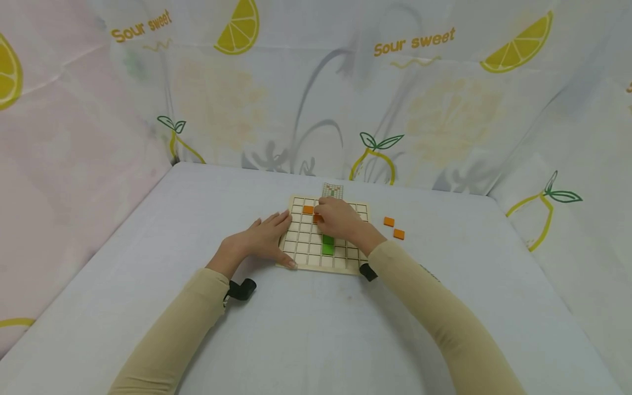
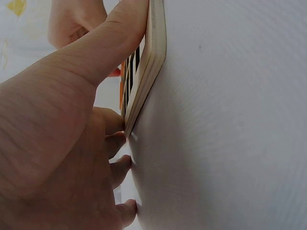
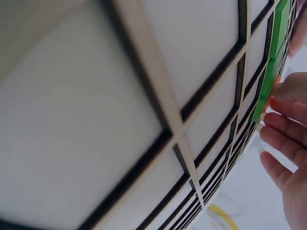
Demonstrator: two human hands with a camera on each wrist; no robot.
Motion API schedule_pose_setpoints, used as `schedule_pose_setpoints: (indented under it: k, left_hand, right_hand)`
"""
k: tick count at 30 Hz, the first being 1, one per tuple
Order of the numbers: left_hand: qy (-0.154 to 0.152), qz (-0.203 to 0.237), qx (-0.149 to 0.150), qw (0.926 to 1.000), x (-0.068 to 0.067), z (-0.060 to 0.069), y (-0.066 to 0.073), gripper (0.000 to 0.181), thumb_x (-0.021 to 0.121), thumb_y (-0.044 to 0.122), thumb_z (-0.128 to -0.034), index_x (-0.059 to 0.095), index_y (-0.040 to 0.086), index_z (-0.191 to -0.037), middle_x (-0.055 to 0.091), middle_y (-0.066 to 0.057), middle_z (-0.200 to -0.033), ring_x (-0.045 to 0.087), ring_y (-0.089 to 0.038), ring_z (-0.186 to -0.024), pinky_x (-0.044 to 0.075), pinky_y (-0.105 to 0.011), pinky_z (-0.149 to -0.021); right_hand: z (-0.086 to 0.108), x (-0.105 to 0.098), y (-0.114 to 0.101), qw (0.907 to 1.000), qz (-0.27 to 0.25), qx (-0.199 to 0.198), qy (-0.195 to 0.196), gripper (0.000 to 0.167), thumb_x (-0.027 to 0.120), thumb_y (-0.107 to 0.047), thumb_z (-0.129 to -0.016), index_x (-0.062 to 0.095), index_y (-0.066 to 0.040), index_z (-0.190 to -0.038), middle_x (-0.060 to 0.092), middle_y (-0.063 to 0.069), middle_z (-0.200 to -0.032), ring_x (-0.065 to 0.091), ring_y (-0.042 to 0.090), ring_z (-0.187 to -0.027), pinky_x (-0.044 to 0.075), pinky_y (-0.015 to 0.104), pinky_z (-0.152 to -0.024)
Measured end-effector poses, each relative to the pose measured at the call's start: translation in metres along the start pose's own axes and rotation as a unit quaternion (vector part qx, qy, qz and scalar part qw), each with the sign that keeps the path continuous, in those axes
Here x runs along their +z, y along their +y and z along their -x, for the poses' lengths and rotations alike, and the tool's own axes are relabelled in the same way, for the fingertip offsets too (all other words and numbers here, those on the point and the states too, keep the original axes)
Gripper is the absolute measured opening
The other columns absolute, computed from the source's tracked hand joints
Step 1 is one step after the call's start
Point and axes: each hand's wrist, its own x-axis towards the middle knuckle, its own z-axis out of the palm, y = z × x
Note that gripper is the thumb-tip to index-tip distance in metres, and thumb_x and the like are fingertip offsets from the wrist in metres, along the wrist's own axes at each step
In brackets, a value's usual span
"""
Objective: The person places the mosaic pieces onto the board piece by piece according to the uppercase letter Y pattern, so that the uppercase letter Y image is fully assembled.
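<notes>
A square wooden grid board (image 1: 302, 247) lies flat on the table. My left hand (image 1: 266, 237) rests at its left side, fingers spread, with the thumb on the near left corner; in the left wrist view the thumb (image 2: 112, 45) lies against the board's edge (image 2: 154, 57). Over the upper middle of the grid, my right hand (image 1: 340, 219) pinches an orange tile (image 1: 317, 219), its fingertips partly covering it. Another orange tile (image 1: 308, 209) sits in a cell just up and left. Green tiles (image 1: 328, 249) stand in a column below the right hand, also visible as green tiles (image 3: 274, 67) in the right wrist view.
Two loose orange tiles (image 1: 389, 221) (image 1: 399, 234) lie on the table right of the board. Behind the board is a small printed grid card (image 1: 333, 190). White table cloth (image 1: 316, 329) surrounds the board, and lemon-printed curtains (image 1: 276, 99) stand behind and at both sides.
</notes>
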Motion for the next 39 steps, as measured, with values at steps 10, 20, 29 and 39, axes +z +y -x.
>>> schedule_pose_setpoints:
  k: [10,20,29,39]
  left_hand:
    - [-0.003,0.002,-0.001,1.0000,0.000,0.000,0.000,0.125,0.075,0.066,-0.0750,0.007,0.006,-0.160,0.000,-0.012,-0.169,0.002,-0.036,-0.156,0.009,-0.065,-0.122]
    - [-0.007,0.002,-0.004,1.0000,-0.001,-0.002,-0.001,0.127,0.075,0.068,-0.0741,0.005,0.006,-0.160,0.000,-0.011,-0.169,0.001,-0.036,-0.157,0.008,-0.064,-0.122]
    - [-0.006,0.004,-0.004,1.0000,0.001,-0.003,-0.002,0.127,0.074,0.068,-0.0741,0.004,0.007,-0.160,-0.001,-0.010,-0.169,0.001,-0.035,-0.157,0.008,-0.064,-0.122]
    - [0.000,0.006,0.000,1.0000,0.001,-0.003,-0.003,0.127,0.075,0.068,-0.0739,0.006,0.004,-0.160,0.000,-0.012,-0.169,0.003,-0.037,-0.156,0.009,-0.066,-0.121]
  right_hand:
    - [0.002,0.001,0.001,1.0000,-0.006,-0.004,0.006,0.022,0.057,-0.012,-0.096,0.073,-0.006,-0.110,0.063,0.006,-0.096,0.054,0.019,-0.083,0.049,0.033,-0.078]
    - [0.004,-0.001,0.001,0.9999,-0.014,0.000,-0.004,0.023,0.056,-0.013,-0.098,0.074,-0.006,-0.110,0.063,0.006,-0.099,0.055,0.019,-0.085,0.050,0.033,-0.081]
    - [0.007,-0.002,0.004,0.9997,-0.020,-0.005,-0.014,0.024,0.056,-0.013,-0.097,0.074,-0.006,-0.112,0.065,0.006,-0.102,0.057,0.020,-0.088,0.052,0.033,-0.084]
    - [0.016,-0.005,0.009,0.9994,-0.025,-0.024,-0.002,0.026,0.050,-0.005,-0.097,0.075,-0.005,-0.105,0.066,0.007,-0.098,0.059,0.022,-0.088,0.052,0.035,-0.085]
